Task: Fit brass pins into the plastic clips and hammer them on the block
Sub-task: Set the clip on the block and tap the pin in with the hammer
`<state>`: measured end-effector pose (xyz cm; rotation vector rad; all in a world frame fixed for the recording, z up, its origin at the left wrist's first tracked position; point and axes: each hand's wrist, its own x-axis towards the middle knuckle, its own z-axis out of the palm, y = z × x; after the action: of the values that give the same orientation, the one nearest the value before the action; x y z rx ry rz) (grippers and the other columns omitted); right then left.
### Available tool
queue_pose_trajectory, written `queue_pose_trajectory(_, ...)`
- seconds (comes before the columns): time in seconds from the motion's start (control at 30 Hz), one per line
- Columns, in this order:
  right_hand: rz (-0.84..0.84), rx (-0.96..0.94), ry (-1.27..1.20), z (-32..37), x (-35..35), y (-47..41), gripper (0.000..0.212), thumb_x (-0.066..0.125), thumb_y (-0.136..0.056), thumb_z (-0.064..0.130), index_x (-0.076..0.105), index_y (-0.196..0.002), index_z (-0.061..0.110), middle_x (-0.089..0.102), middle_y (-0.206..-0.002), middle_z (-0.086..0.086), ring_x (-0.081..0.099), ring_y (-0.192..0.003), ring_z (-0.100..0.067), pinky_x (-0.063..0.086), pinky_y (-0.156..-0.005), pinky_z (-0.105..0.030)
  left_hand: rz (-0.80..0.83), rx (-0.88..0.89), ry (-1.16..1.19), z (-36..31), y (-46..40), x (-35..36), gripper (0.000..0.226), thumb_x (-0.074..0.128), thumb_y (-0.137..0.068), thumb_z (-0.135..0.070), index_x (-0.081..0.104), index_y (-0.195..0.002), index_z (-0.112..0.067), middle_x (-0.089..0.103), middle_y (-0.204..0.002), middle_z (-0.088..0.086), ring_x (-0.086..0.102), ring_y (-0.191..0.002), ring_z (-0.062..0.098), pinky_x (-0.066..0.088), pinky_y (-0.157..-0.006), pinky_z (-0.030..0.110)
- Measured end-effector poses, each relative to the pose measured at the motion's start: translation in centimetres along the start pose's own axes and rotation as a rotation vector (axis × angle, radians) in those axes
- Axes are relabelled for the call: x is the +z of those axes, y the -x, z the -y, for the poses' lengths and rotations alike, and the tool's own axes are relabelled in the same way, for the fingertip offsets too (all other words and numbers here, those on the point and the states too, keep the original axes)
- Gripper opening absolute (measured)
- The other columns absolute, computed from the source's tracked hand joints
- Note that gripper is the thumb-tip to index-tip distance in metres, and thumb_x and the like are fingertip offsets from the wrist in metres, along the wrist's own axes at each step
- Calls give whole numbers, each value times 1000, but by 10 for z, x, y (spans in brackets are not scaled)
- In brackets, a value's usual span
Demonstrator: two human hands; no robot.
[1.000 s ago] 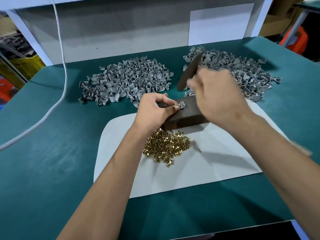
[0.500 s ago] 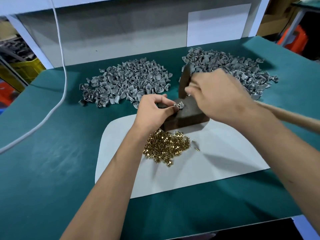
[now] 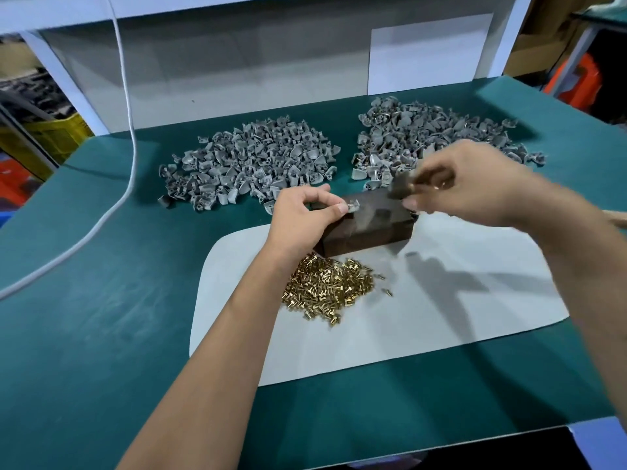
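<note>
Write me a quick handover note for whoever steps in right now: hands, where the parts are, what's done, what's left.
Left hand: pinches one clip on the left end of the dark block.
Right hand: grips the hammer, head blurred, just above the block's right end.
Brass pins: loose pile on the white mat, in front of the block.
Clips: two grey piles on the green table, far left and far right.
Done: a clip is placed on the block.
Left: strike it, set it aside, repeat; I cannot tell which pile is finished.
</note>
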<state>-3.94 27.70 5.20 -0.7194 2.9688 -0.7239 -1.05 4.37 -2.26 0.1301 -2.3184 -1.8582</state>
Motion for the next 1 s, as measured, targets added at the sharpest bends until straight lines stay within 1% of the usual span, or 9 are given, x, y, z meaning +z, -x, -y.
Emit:
queue_pose_trajectory(0.17,139,92,148,-38,-5,11,16,84,-75,15,73,-73,27,71,-65,16,66,-66,-6,52,-67,-26,-3,-43,98,-1,0,2,18,77,-84,2,79,-76,-14,71,-124,11,62,-123,6,47,-112,38)
queue_pose_trajectory(0.23,210,108,194,-43,1,14,16,86,-75,16,75,-74,27,73,-67,13,66,-65,-2,52,-66,-25,0,-42,121,-1,0,2,18,76,-84,2,79,-76,-14,72,-121,11,62,-123,5,47,-111,36)
queue_pose_trajectory(0.3,245,104,197,-44,3,15,13,87,-76,20,77,-75,28,73,-67,15,65,-64,3,48,-62,-15,3,-34,129,-1,0,3,18,77,-85,1,78,-76,-15,72,-122,10,63,-122,5,48,-111,36)
queue_pose_trajectory(0.37,178,99,194,-40,2,12,11,85,-79,22,77,-73,28,72,-65,16,65,-65,4,46,-60,-10,4,-21,140,-1,0,3,22,78,-85,-1,79,-73,-19,70,-127,9,64,-122,8,50,-109,37)
queue_pose_trajectory(0.5,-163,26,21,-7,11,0,8,82,-84,30,75,-85,31,69,-75,14,67,-75,-7,50,-73,-25,6,49,140,1,0,4,23,79,-86,-5,80,-74,-24,70,-130,3,67,-118,14,52,-107,42)
queue_pose_trajectory(0.63,-147,-46,-183,27,44,-12,34,86,-79,40,74,-109,30,72,-84,11,68,-80,-4,55,-75,-24,-10,137,149,4,-1,4,12,78,-87,-8,80,-83,-19,73,-125,3,68,-119,20,46,-110,54)
queue_pose_trajectory(0.8,-338,-106,-309,30,62,-20,22,89,-75,24,79,-95,21,73,-79,8,68,-76,0,51,-73,-11,-26,223,135,3,-1,2,9,76,-88,-5,79,-92,-12,75,-119,5,68,-118,20,49,-107,54)
queue_pose_trajectory(0.9,-403,-124,-285,32,72,-18,23,88,-75,18,79,-96,20,73,-80,6,66,-74,0,47,-70,-6,-66,345,-3,3,-2,0,9,80,-85,-6,79,-93,-9,76,-112,4,70,-112,17,54,-101,50)
queue_pose_trajectory(1.0,-436,-116,-284,31,79,-18,22,88,-75,18,79,-95,21,69,-77,11,61,-72,14,42,-70,-1,-86,440,-106,3,-2,1,8,82,-81,-5,79,-88,-6,77,-97,4,73,-96,19,59,-88,49)
